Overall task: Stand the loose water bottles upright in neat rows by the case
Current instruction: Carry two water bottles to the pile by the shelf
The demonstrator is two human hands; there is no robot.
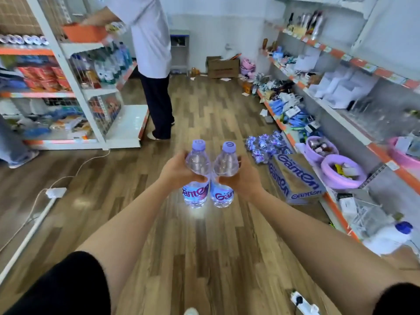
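Clear plastic under lilac caps is what is held: two water bottles, upright and side by side, touching at the shoulders. The left bottle (195,192) is grasped round its upper body by the left grip (178,170), and the right bottle (222,194) likewise by the right grip (242,179), with fingers curled round each. Both are held to the left of the case (295,178), near it but apart from it, over the wooden floor (204,251). Whether their bases rest on the floor cannot be told. No finished row is seen beside the case. A heap of loose bottles (266,145) lies in disorder just beyond the case's far end.

The step in hand is judged to be the placing of a pair, early in the task. Next, the pair is to be set down with bases flat and sides touching, closer alongside the case. Both grips are then to be released without the bottles being tipped.
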